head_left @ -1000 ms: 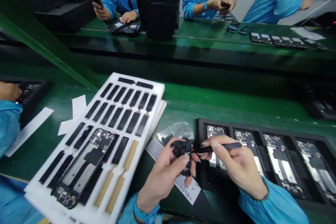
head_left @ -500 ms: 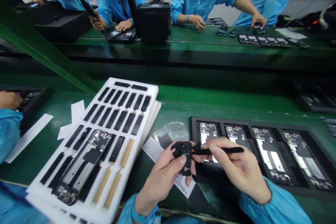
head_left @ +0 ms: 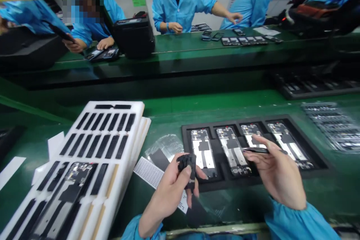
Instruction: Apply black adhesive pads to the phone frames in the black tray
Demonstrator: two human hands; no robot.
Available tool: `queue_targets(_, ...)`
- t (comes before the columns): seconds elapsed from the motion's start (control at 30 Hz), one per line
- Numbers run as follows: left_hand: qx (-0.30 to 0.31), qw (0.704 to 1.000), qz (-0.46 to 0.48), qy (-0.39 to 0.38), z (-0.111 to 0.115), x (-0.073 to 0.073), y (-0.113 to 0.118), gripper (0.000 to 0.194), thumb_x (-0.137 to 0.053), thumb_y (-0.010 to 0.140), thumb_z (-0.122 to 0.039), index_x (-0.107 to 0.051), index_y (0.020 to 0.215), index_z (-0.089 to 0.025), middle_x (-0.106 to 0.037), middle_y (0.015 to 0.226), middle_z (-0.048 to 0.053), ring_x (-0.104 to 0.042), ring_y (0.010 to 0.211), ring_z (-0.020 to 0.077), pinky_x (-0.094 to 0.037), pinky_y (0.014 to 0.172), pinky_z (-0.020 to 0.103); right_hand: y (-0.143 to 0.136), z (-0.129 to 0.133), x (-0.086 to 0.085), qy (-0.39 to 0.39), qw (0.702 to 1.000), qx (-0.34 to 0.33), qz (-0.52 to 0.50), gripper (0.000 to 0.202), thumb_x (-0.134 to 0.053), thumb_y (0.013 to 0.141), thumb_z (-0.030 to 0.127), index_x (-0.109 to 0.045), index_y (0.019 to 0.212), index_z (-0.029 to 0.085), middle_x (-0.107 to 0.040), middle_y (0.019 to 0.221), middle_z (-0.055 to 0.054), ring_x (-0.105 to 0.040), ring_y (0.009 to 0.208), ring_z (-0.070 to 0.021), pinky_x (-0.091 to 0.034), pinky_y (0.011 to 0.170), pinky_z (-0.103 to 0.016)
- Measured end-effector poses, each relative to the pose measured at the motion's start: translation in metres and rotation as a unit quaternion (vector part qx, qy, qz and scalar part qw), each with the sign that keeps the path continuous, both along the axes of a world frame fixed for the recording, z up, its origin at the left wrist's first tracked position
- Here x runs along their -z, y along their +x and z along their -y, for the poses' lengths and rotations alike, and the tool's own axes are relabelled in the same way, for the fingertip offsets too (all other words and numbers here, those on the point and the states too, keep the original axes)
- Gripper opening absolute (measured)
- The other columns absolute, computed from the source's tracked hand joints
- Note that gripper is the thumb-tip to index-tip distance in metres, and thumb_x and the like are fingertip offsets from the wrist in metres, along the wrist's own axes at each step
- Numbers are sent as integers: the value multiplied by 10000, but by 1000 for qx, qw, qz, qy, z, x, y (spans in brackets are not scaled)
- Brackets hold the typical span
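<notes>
- Green bench (head_left: 174, 112) carries a foam tray (head_left: 112, 135) of black strips, left, and a black tray (head_left: 315, 153) of phone frames.
- Left hand (head_left: 168, 195) pinches a small black part (head_left: 188, 163) above a dotted sheet (head_left: 152, 174).
- Right hand (head_left: 277, 170) grips black tweezers (head_left: 260, 150) over the black tray.

This is an electronics assembly line in a factory. Long green workbenches (head_left: 225, 107) run in rows, with people in matching blue smocks (head_left: 180, 7) seated along the far side. A black tray (head_left: 315, 153) of bare phone frames and a white foam tray (head_left: 112, 127) of black strips sit on the near bench.
</notes>
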State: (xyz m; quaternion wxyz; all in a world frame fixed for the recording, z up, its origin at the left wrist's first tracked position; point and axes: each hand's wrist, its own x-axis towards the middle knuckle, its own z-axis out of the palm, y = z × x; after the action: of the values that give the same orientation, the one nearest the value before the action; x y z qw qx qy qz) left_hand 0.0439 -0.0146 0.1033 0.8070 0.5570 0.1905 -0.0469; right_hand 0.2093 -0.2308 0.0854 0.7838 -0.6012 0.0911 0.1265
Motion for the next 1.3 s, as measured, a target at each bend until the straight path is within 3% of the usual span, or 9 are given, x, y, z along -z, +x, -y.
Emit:
queue_targets(0.07, 24, 988, -24, 148, 12, 1, 12, 255, -435, 1032, -430, -537, 1079, -201, -706, 976, 74, -603, 677, 140, -522, 592, 271, 7, 32, 9, 14, 996, 65, -64, 300, -767, 787, 371, -792, 990, 151, -784, 825, -118, -772, 702, -201, -634, 644, -189)
queue_targets(0.13, 55, 950, -19, 308, 32, 7, 28, 190, -530, 1002, -383, -576, 1086, -219, -714, 993, 51, -640, 822, 177, -543, 774, 325, 7, 61, 18, 34, 988, 111, -103, 318, -779, 726, 322, -787, 980, 132, -786, 846, -136, -779, 780, -216, -637, 674, -194)
queue_targets(0.2, 111, 889, 37, 443, 56, 17, 45, 218, -583, 973, -280, -584, 1187, -239, -717, 1077, 46, -653, 976, 223, -541, 883, 376, 2, 83, 26, 57, 979, 150, -123, 334, -801, 668, 267, -780, 964, 112, -785, 848, -143, -778, 809, -223, -638, 688, -196)
queue_targets(0.33, 235, 720, 169, 630, 97, 46, 73, 481, -507, 935, -64, -509, 1397, -201, -671, 1292, 75, -621, 1105, 265, -581, 855, 396, -13, 109, 37, 102, 967, 187, -142, 403, -822, 611, 208, -776, 992, 84, -787, 858, -153, -773, 742, -214, -644, 676, -210)
queue_targets(0.43, 274, 655, 192, 678, 107, 60, 86, 499, -507, 908, -35, -523, 1393, -148, -637, 1366, 82, -603, 1134, 270, -594, 876, 397, -20, 118, 40, 122, 961, 197, -149, 407, -815, 610, 199, -781, 1001, 92, -788, 836, -152, -770, 711, -212, -645, 660, -213)
queue_targets(0.6, 332, 633, 182, 675, 104, 53, 97, 454, -466, 911, -39, -553, 1348, -132, -624, 1371, 80, -594, 1113, 266, -595, 912, 414, -21, 123, 46, 135, 959, 195, -155, 363, -788, 641, 210, -787, 989, 110, -789, 812, -141, -769, 693, -208, -645, 630, -217)
queue_targets(0.8, 383, 655, 178, 626, 100, 41, 102, 512, -440, 876, -54, -493, 1384, -81, -547, 1394, 150, -552, 1193, 293, -529, 1042, 425, -17, 121, 57, 157, 961, 173, -150, 411, -839, 636, 239, -787, 1024, 116, -793, 866, -149, -775, 720, -221, -654, 659, -240)
queue_targets(1.0, 433, 677, 191, 564, 88, 38, 110, 618, -367, 798, 43, -463, 1377, -147, -483, 1429, 137, -506, 1308, 246, -459, 1120, 352, -16, 121, 64, 157, 966, 154, -133, 344, -817, 694, 264, -791, 1011, 134, -796, 865, -136, -776, 728, -216, -655, 662, -240)
queue_targets(1.3, 463, 653, 211, 561, 82, 36, 118, 679, -377, 741, 74, -449, 1372, -166, -471, 1471, 129, -497, 1342, 246, -438, 1145, 358, -15, 120, 64, 166, 964, 155, -136, 290, -795, 722, 277, -796, 977, 140, -793, 828, -136, -771, 698, -210, -650, 634, -230)
